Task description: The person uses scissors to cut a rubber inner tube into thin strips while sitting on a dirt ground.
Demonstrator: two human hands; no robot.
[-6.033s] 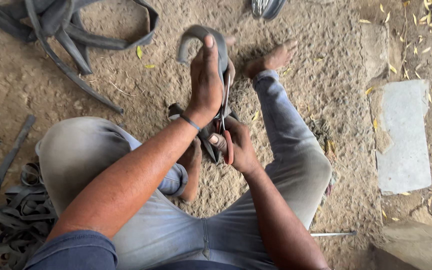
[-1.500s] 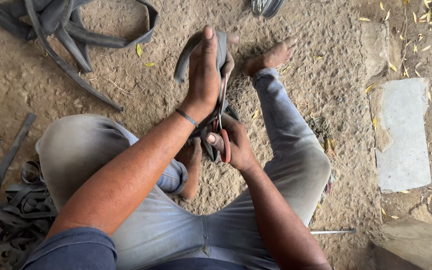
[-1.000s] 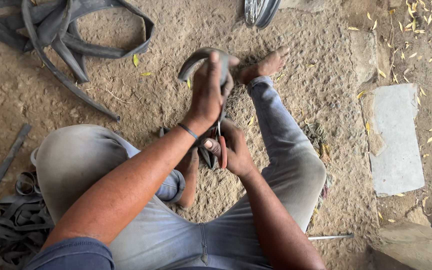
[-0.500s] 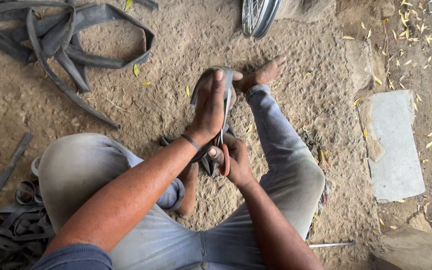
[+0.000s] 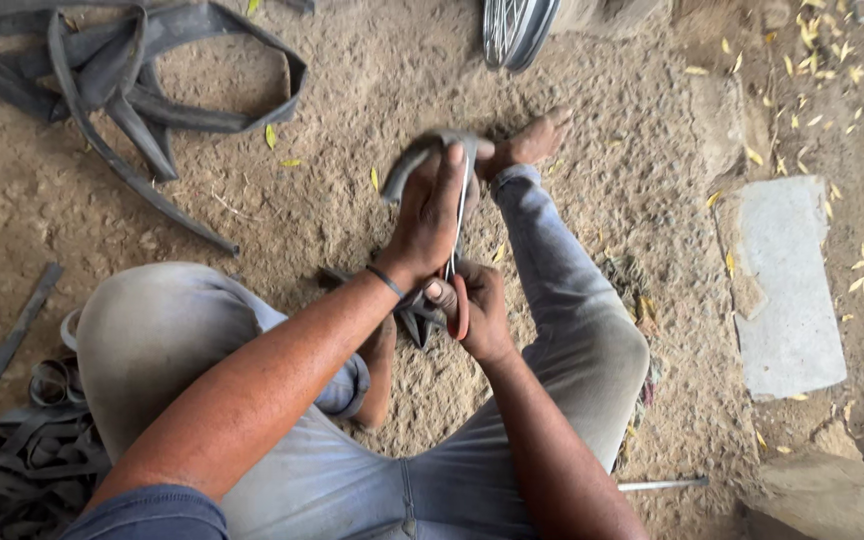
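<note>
Head view: a person sits on the dirt floor [image 5: 332,120] and works on a strip of black rubber.

The left hand [image 5: 432,215] has its fingers closed around the rubber strip [image 5: 414,160], which curves over the top, out in front of the knees. The right hand [image 5: 480,310] sits just below, fingers wrapped around red-handled scissors [image 5: 458,300]. More black rubber tubes [image 5: 122,80] lie far off, and a flat grey stone [image 5: 787,280] lies to the right.

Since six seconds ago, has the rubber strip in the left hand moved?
Yes. The rubber strip has dropped toward the person: its loop stood beyond the bare foot, now it sits level with it.
</note>
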